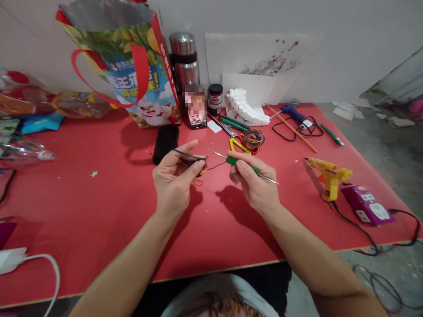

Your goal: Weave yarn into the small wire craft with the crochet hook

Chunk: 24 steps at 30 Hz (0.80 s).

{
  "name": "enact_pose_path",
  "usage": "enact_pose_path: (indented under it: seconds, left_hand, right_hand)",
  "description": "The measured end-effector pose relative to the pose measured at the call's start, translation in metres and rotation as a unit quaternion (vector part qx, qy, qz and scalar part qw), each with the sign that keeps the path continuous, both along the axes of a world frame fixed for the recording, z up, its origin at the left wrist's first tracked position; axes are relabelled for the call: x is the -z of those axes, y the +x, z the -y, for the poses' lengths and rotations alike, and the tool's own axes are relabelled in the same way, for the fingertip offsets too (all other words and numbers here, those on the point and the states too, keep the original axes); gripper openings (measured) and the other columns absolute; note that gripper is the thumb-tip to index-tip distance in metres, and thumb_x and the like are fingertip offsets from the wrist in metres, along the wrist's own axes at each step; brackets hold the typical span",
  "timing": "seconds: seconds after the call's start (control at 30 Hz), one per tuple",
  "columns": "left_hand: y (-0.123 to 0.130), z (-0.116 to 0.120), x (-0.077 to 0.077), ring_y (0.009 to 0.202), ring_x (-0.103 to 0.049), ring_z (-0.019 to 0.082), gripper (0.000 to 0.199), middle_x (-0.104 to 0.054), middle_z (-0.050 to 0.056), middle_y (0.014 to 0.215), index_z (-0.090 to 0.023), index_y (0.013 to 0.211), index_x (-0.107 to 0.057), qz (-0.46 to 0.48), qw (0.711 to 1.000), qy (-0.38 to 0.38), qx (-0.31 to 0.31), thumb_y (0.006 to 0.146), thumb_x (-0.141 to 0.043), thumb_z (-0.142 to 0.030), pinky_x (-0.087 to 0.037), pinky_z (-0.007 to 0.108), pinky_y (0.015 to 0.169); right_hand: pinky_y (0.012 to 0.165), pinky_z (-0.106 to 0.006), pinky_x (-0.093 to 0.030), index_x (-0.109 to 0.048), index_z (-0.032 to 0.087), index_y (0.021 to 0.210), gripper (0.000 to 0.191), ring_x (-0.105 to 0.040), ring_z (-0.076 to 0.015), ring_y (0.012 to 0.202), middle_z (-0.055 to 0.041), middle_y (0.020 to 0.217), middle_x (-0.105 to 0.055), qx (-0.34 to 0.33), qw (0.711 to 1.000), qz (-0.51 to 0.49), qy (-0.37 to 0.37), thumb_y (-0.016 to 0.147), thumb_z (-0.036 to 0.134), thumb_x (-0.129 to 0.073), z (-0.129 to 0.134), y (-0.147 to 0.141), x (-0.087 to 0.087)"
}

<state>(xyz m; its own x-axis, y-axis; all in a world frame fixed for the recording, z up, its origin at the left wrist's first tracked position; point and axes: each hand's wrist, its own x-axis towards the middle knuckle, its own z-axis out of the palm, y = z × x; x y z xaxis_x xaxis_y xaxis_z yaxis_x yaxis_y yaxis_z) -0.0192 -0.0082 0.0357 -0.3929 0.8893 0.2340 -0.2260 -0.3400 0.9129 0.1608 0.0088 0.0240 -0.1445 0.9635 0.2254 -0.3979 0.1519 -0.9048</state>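
Observation:
My left hand (175, 180) pinches a small piece of dark multicoloured crochet work (200, 167) between thumb and fingers, with a strand of dark yarn running over the forefinger. In my right hand (254, 178) is a crochet hook (233, 161) with a green handle, held like a pen. Its thin metal tip points left toward the yarn piece and stays apart from it. A loose strand stretches between the two hands. Behind them a ball of multicoloured yarn (254, 138) rests by yellow-handled scissors (238, 146).
On the red table (109, 229) a phone (197, 115) leans against a steel thermos (185, 57), near a large shopping bag (132, 66). A black case (165, 144) lies beyond my left hand. At right are a yellow glue gun (330, 176), a purple power strip (366, 204) and cables.

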Motion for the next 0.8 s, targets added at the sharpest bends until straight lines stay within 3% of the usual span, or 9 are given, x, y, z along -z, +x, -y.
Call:
enact_pose_path:
  seconds: [0.1,0.33,0.8]
  left_hand:
    - [-0.0001,0.0003,0.0004,0.074,-0.072,0.011,0.044,-0.078,0.001,0.086,-0.027,0.114,-0.084,-0.005,1.000,-0.001,-0.004,0.073,-0.091,-0.012,-0.061,0.018,0.067]
    - [-0.0002,-0.0010,-0.0047,0.071,-0.071,0.009,0.043,-0.077,0.000,0.083,-0.024,0.111,-0.084,0.033,0.999,-0.019,0.004,0.070,-0.091,-0.010,-0.060,0.016,0.067]
    - [0.0028,-0.0025,-0.0069,0.067,-0.071,0.008,0.042,-0.075,-0.001,0.078,-0.021,0.105,-0.085,0.097,0.993,-0.047,0.045,0.065,-0.093,-0.011,-0.058,0.016,0.064]
  right_hand:
    - [0.060,-0.031,-0.045,-0.086,0.028,0.113,0.022,-0.053,-0.0115,0.061,-0.0003,0.075,-0.067,0.008,1.000,-0.005,-0.003,0.095,0.035,-0.076,0.0011,-0.0001,-0.0019]
    - [0.052,-0.027,-0.036,-0.088,0.024,0.097,0.017,-0.045,-0.0094,0.053,0.0007,0.060,-0.064,-0.017,0.994,-0.062,-0.093,0.086,0.033,-0.080,-0.0001,-0.0025,-0.0088]
    - [0.051,-0.026,-0.036,-0.089,0.025,0.098,0.017,-0.050,-0.0109,0.056,-0.0007,0.060,-0.065,-0.048,0.990,-0.075,-0.105,0.087,0.033,-0.079,0.0010,-0.0022,-0.0067]
